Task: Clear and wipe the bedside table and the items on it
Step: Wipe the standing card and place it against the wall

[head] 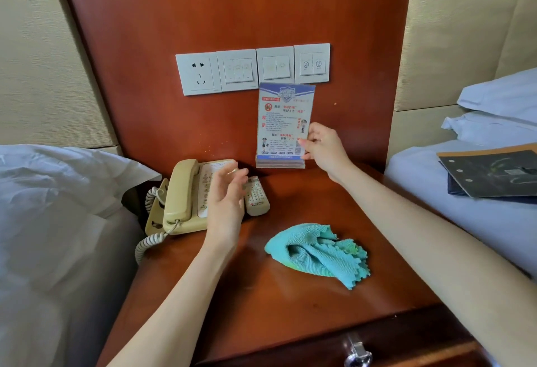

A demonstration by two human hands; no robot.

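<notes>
right grip (321, 145) pinching sign stand (283, 125) by its edge, left grip (228, 195) loose, empty, above phone (191, 195)

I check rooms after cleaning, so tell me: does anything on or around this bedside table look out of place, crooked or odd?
Mostly tidy. The teal cloth lies crumpled on the table. The phone hangs partly over the table's left edge. Dark folders lie on the right bed. The right hand holds the sign stand.
</notes>
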